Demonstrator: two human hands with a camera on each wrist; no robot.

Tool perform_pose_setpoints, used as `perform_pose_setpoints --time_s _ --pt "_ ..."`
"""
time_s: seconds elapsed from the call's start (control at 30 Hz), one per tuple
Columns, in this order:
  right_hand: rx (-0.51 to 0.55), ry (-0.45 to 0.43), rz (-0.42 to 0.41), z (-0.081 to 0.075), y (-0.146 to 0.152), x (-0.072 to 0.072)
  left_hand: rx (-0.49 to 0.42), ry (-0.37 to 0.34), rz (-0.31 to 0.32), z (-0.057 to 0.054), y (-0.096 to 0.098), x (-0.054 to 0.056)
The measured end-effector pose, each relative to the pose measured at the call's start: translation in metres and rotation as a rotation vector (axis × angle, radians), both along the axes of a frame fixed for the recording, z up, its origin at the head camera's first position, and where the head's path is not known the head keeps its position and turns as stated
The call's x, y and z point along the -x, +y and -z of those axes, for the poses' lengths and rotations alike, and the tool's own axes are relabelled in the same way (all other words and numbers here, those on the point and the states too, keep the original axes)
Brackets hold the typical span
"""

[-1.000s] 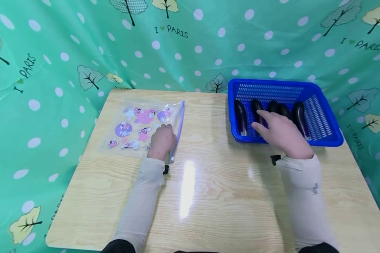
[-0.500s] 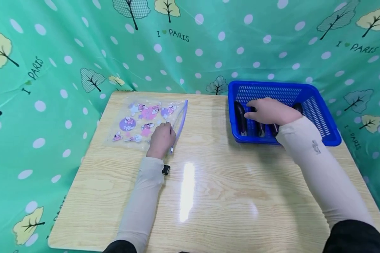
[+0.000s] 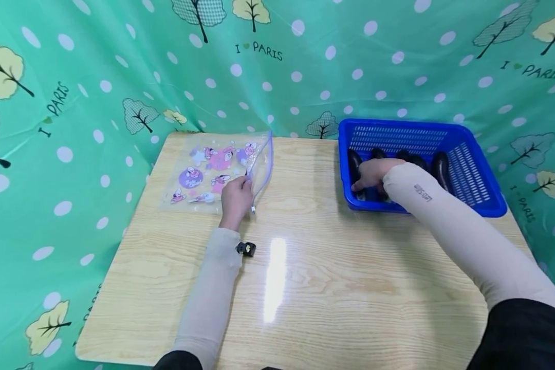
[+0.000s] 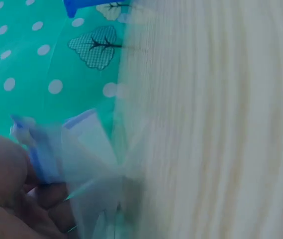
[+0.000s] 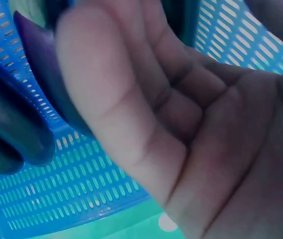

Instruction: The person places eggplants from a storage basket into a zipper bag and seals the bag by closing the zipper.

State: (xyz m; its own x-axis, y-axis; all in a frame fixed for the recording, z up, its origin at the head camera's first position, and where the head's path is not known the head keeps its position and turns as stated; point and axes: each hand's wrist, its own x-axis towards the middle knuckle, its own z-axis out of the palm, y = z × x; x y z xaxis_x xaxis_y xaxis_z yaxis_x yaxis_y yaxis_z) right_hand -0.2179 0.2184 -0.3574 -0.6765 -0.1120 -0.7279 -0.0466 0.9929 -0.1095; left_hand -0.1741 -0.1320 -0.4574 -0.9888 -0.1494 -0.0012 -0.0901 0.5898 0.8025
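My left hand (image 3: 236,200) pinches the open edge of a clear zip bag (image 3: 191,177), printed with pink and purple cartoon figures. The bag lies on the table's left, its purple-trimmed mouth gaping to the right. In the left wrist view, fingers (image 4: 4,167) hold the blurred bag edge (image 4: 89,154). Inside the blue basket, my right hand (image 3: 374,172) grips the leftmost eggplant (image 3: 354,158) around its lower part; its fingertips are hidden. Other dark eggplants (image 3: 441,167) lie to the right. Beside the curled fingers, the right wrist view shows a neighbouring eggplant (image 5: 49,67).
The blue plastic basket (image 3: 483,177) with slotted walls stands at the table's back right. Pale wooden tabletop (image 3: 324,277) stretches between bag and basket. A green dotted cloth (image 3: 296,56) hangs behind and along the sides.
My right hand has moved left and down from above the middle eggplants to the leftmost one. My left hand has lifted the bag's edge slightly, and its mouth gapes wider.
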Motion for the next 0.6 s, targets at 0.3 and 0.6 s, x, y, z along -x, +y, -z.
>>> perform_pose_setpoints --time_s 0.3,0.6 --pt "-0.07 -0.007 0.032 0.012 0.005 0.001 -0.261 0.068 -0.184 0.008 0.006 0.001" --pt "0.171 0.008 0.219 -0.001 0.032 0.003 -0.282 0.047 -0.214 0.009 0.006 0.0"
